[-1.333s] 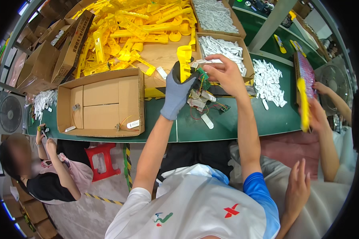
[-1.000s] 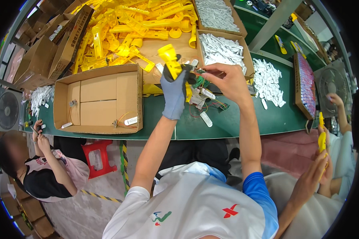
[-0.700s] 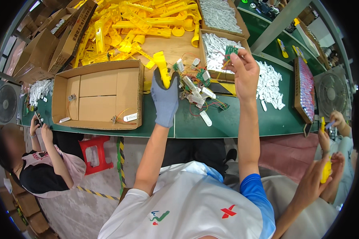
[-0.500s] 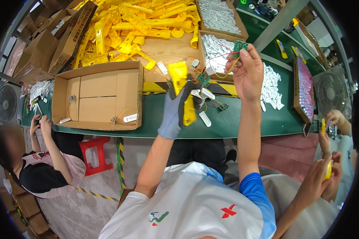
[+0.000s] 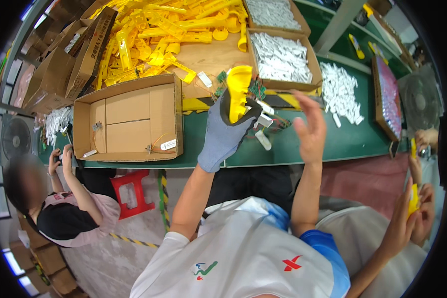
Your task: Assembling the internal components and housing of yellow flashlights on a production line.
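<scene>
My left hand (image 5: 223,130), in a grey-blue glove with dark fingers, grips a curved yellow plastic shell (image 5: 239,85) above the bench. Just right of the glove's fingertips are white plastic pieces (image 5: 264,120); I cannot tell whether the glove touches them. Beyond the shell lies a green circuit board (image 5: 257,89), partly hidden by it. Bare and slightly blurred, my right hand (image 5: 310,130) hovers right of these parts with its fingers apart and nothing visible in it. A white piece (image 5: 263,140) lies on the green bench beside thin wires.
A shallow cardboard box (image 5: 129,154) with a few wired parts stands at left. Yellow shells (image 5: 169,30) are heaped behind it. White pieces fill a carton (image 5: 283,57) and form a pile (image 5: 340,94) at right. Co-workers sit on both sides, near a red stool (image 5: 134,193).
My right hand has let go of the wired green circuit board and come down toward the bench, its fingers now spread. In my left hand the yellow shell has tilted and turned.
</scene>
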`<state>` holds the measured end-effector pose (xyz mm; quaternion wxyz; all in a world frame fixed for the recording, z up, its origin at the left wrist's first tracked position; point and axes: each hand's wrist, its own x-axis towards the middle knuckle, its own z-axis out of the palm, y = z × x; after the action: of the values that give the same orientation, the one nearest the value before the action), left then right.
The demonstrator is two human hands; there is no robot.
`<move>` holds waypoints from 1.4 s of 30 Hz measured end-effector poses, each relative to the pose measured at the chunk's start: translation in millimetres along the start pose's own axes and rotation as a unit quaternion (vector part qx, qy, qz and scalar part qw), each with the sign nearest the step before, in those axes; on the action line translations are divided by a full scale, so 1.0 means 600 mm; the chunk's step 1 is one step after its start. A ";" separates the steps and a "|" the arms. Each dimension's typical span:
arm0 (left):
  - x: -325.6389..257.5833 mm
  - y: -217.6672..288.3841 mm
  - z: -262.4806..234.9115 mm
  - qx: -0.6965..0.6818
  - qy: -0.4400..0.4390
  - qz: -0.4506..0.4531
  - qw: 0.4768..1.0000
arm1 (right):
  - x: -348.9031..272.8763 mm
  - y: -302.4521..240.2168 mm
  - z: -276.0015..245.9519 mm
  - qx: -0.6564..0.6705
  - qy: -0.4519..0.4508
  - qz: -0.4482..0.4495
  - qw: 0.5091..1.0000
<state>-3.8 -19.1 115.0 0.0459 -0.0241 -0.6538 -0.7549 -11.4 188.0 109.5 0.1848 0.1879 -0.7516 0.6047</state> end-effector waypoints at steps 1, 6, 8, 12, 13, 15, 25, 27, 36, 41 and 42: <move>-0.002 0.003 -0.002 0.090 -0.033 0.023 0.995 | 0.003 -0.018 0.010 0.001 -0.085 0.026 0.996; -0.020 -0.018 -0.002 0.036 0.110 -0.002 0.993 | -0.021 -0.017 0.064 0.099 -0.109 0.183 0.972; -0.015 -0.031 0.003 -0.141 0.201 0.032 0.969 | -0.035 -0.006 0.069 0.210 -0.065 0.233 0.947; -0.017 -0.035 -0.004 -0.029 0.139 0.089 0.986 | -0.072 -0.014 0.078 0.221 -0.083 0.294 0.926; -0.026 -0.047 -0.003 -0.042 0.164 0.111 0.979 | -0.075 -0.021 0.080 0.185 -0.075 0.301 0.932; -0.043 -0.060 0.004 -0.098 0.173 0.204 0.958 | -0.079 -0.022 0.082 0.151 -0.063 0.309 0.937; -0.040 -0.047 0.023 -0.147 0.187 0.136 0.962 | -0.076 -0.014 0.069 0.089 -0.054 0.242 0.965; -0.073 -0.149 -0.019 -0.026 0.190 0.137 0.972 | -0.069 -0.027 0.079 0.065 -0.047 0.232 0.969; -0.076 -0.067 0.042 -0.104 0.089 0.202 0.970 | -0.069 -0.024 0.114 -0.134 0.040 0.065 0.988; -0.048 -0.036 0.070 -0.203 0.156 0.165 0.952 | -0.081 0.011 0.131 0.164 0.082 0.204 0.962; -0.048 -0.040 0.066 -0.227 0.163 0.132 0.951 | -0.086 0.019 0.134 0.252 0.050 0.247 0.934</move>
<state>21.5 24.7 94.3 0.2446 0.0028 -0.4396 -0.8642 22.9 114.6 57.8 0.0137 0.0065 -0.5872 0.8093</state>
